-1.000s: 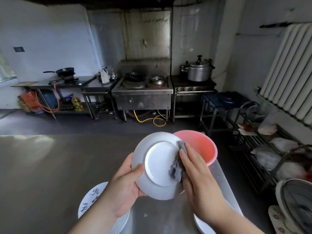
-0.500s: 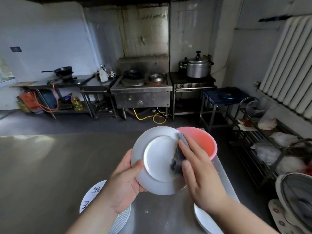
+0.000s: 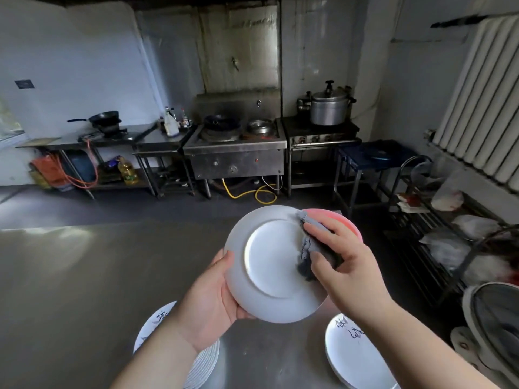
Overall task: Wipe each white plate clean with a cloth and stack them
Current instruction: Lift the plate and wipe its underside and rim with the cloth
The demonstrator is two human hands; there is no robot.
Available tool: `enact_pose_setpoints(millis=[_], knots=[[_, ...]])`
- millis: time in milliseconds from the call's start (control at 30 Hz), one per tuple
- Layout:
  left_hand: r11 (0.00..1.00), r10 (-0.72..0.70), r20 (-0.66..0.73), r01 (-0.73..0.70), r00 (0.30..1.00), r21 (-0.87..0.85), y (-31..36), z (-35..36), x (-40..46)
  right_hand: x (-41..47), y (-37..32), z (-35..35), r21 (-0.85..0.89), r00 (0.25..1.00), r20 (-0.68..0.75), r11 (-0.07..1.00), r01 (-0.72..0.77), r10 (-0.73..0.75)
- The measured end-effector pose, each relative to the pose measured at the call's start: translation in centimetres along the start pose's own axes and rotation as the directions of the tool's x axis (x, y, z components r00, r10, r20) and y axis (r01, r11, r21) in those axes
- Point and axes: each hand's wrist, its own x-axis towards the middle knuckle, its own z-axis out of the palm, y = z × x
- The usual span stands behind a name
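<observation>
1. Head view: left hand [image 3: 209,297] grips the lower left rim of a white plate [image 3: 269,265], held tilted above the worktop [image 3: 84,276] with its underside to the camera; fingers behind the plate hidden.
2. Right hand [image 3: 345,265] clutches a grey cloth [image 3: 311,248] against the plate's right side; much of the cloth covered by the fingers.
3. Pink bowl [image 3: 348,223] mostly hidden behind plate and right hand, only a rim arc showing.
4. Left stack of plates [image 3: 202,366] largely covered by the left forearm; markings on top unreadable.
5. Right stack [image 3: 356,357] cut off at the bottom edge, dark writing too blurred to read.
6. Against half a second ago: left thumb now off the plate's face, right hand higher on the rim, more of the right stack in sight.
</observation>
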Motion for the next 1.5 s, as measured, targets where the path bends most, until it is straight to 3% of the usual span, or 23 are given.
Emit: enact_pose_setpoints(millis=[100,300,533,667,833,1033,1167,1333,1500], knots=[[0.999,0.012,-0.023,-0.011,1.000,0.051,0.7,-0.8,0.3,1.9,-0.3,-1.1,-0.057,0.991,0.135,0.998,0.025,-0.017],[0.985,0.121,-0.034,-0.125,0.992,-0.120,-2.3,-0.2,0.2,-5.6,0.9,4.1,-0.095,0.998,-0.063,0.995,-0.011,0.005],[0.972,0.148,0.009,-0.144,0.989,-0.186,-3.7,0.8,-0.6,-1.4,1.2,1.3,-0.077,0.999,0.015,0.996,-0.037,0.038],[0.953,0.212,-0.002,-0.207,0.977,-0.221,-3.5,2.2,-0.1,-2.6,0.8,3.0,-0.098,0.994,-0.102,0.994,-0.051,0.041],[0.971,0.167,0.009,-0.162,0.986,-0.178,-3.6,2.0,0.0,-5.1,0.6,4.3,0.115,0.948,-0.280,0.986,-0.121,0.149],[0.998,0.066,0.117,-0.063,0.991,-0.030,-1.1,0.1,-0.1,0.9,0.3,-0.6,0.084,0.990,0.053,0.987,-0.135,0.131],[0.988,0.140,0.077,-0.134,0.987,-0.071,-1.7,0.7,0.1,-1.7,0.3,0.9,-0.072,1.000,-0.027,0.997,-0.009,0.007],[0.972,0.207,0.015,-0.204,0.978,-0.114,-3.0,1.8,-0.4,-7.9,0.2,5.1,-0.114,0.999,-0.033,0.993,-0.041,0.038],[0.947,0.248,-0.021,-0.247,0.968,-0.207,-3.7,3.6,-1.0,-2.6,0.2,2.1,-0.113,0.995,-0.043,0.989,-0.093,0.088]])
